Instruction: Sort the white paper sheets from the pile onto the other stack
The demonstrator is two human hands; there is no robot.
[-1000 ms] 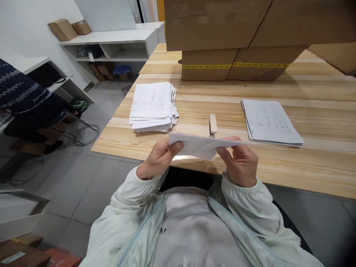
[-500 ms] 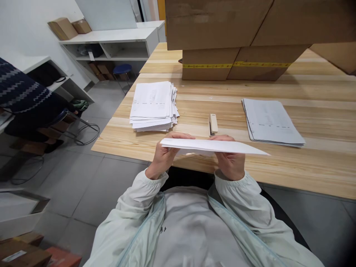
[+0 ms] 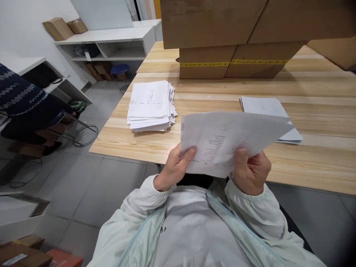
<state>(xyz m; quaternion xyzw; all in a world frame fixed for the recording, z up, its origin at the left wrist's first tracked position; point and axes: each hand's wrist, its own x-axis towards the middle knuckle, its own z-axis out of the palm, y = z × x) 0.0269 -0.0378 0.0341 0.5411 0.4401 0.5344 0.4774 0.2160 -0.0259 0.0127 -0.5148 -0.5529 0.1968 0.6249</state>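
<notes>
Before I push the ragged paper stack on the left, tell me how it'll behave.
The ragged paper stack would probably slide apart, since its edges jut unevenly. Its thin sheets may flop if lifted singly. Tipping seems unlikely: it lies broad and low.

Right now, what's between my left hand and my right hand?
In the head view, printed paper spans from left hand to right hand, with wood-grain tabletop beyond.

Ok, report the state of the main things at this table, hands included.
Left hand: grip closed on the printed paper.
Right hand: grip closed on its other side.
Printed paper: raised above the table, tilted, slightly curved.
Left paper stack: lying flat, edges uneven.
Right paper stack: lying flat, partly hidden by the held paper.
Cardboard boxes: stacked.
</notes>
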